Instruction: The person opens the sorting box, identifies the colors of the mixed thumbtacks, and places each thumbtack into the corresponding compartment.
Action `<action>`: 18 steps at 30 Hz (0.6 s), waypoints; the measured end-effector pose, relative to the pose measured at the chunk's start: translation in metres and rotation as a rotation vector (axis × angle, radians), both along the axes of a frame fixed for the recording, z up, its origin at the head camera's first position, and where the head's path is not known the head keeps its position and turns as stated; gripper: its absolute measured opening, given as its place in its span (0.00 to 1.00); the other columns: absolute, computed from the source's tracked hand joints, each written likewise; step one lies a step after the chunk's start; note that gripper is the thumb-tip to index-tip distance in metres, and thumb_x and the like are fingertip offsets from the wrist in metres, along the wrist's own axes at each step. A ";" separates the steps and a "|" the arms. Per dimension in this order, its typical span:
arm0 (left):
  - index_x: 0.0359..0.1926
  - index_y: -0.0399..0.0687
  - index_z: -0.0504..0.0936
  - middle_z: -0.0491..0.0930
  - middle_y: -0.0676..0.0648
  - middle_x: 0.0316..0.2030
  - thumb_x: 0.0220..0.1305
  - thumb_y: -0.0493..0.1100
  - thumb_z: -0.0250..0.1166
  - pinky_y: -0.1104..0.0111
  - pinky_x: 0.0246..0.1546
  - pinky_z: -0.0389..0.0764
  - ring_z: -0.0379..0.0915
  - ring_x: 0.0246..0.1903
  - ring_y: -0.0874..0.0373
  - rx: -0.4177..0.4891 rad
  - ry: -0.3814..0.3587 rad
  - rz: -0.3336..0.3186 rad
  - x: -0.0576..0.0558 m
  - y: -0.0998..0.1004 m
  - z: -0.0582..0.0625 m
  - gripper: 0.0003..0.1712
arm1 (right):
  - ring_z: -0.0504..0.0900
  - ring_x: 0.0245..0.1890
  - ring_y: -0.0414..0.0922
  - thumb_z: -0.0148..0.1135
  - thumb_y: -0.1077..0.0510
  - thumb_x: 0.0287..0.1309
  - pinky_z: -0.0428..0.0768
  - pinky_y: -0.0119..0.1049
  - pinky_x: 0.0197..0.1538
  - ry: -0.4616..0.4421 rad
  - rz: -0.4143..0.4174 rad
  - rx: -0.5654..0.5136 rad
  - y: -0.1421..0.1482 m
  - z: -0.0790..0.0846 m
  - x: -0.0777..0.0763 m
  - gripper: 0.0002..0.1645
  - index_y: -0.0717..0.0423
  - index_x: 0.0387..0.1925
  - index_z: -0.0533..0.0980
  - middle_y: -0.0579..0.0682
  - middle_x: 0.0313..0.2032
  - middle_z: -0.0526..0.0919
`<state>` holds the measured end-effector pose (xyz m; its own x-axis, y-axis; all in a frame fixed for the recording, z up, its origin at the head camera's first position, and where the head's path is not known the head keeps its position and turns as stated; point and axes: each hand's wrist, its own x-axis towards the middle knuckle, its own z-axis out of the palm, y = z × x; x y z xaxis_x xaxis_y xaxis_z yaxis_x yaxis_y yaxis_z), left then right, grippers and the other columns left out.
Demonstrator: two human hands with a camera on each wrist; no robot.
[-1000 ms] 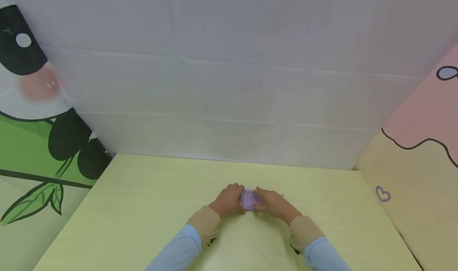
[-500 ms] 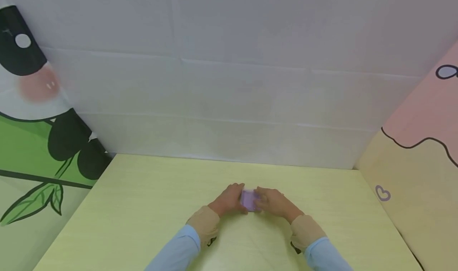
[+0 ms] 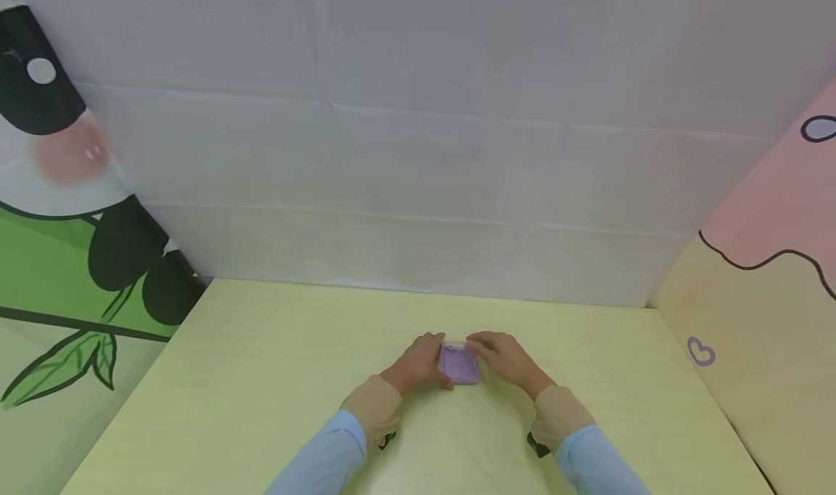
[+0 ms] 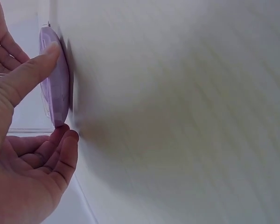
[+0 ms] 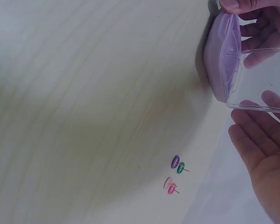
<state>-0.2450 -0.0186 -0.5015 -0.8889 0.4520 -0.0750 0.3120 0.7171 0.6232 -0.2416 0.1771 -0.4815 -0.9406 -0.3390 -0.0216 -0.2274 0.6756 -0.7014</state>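
Observation:
A small light-purple box [image 3: 459, 365] with a hinged clear lid [image 5: 266, 79] rests on the table. My left hand [image 3: 419, 363] grips the box at its left side, thumb at the near edge and fingers round the far edge. In the right wrist view the lid stands raised from the box's shallow inside [image 5: 231, 56]. The fingers of my right hand [image 5: 270, 161] are nearly straight, with their tips at the clear lid; its thumb is hidden there. From the head view, my right hand [image 3: 506, 357] is at the box's far right corner.
Several small coloured studs with thin pins lie on the pale yellow table [image 3: 294, 379], among them a purple stud [image 5: 175, 161], a green stud [image 5: 181, 168] and a pink stud [image 5: 172, 188]. A white wall [image 3: 418, 190] stands behind, with printed panels at the sides.
My right hand has shifted from over the box's right side toward its far right corner. More of the purple inside shows now. My left hand has kept its hold on the box.

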 end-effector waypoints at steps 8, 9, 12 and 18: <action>0.59 0.23 0.69 0.77 0.31 0.47 0.36 0.42 0.80 0.49 0.56 0.76 0.71 0.46 0.43 0.043 -0.006 -0.004 0.002 0.001 0.003 0.50 | 0.75 0.58 0.60 0.48 0.49 0.69 0.73 0.61 0.62 0.006 -0.001 -0.030 0.002 0.000 -0.009 0.26 0.64 0.53 0.78 0.64 0.55 0.82; 0.58 0.23 0.70 0.77 0.32 0.46 0.35 0.42 0.80 0.49 0.55 0.76 0.71 0.45 0.43 0.044 -0.007 -0.003 0.001 0.001 0.003 0.49 | 0.75 0.58 0.60 0.48 0.49 0.69 0.72 0.61 0.62 0.006 0.000 -0.034 0.002 0.000 -0.009 0.26 0.64 0.53 0.78 0.64 0.55 0.82; 0.58 0.22 0.69 0.77 0.31 0.47 0.35 0.43 0.80 0.49 0.56 0.76 0.71 0.45 0.44 0.045 0.000 0.000 0.001 0.001 0.002 0.50 | 0.74 0.58 0.60 0.47 0.49 0.69 0.72 0.61 0.62 -0.013 -0.008 -0.057 0.002 0.001 -0.012 0.26 0.64 0.53 0.78 0.64 0.55 0.82; 0.56 0.24 0.72 0.78 0.34 0.43 0.33 0.42 0.80 0.50 0.53 0.77 0.70 0.41 0.48 0.073 0.008 0.005 0.000 0.001 0.001 0.47 | 0.78 0.53 0.58 0.46 0.47 0.69 0.75 0.61 0.59 -0.045 -0.026 -0.078 0.002 0.000 -0.017 0.27 0.64 0.53 0.78 0.63 0.51 0.84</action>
<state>-0.2450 -0.0180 -0.5006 -0.8914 0.4518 -0.0346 0.3143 0.6715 0.6710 -0.2584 0.1792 -0.4813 -0.9477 -0.3170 -0.0379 -0.1781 0.6234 -0.7614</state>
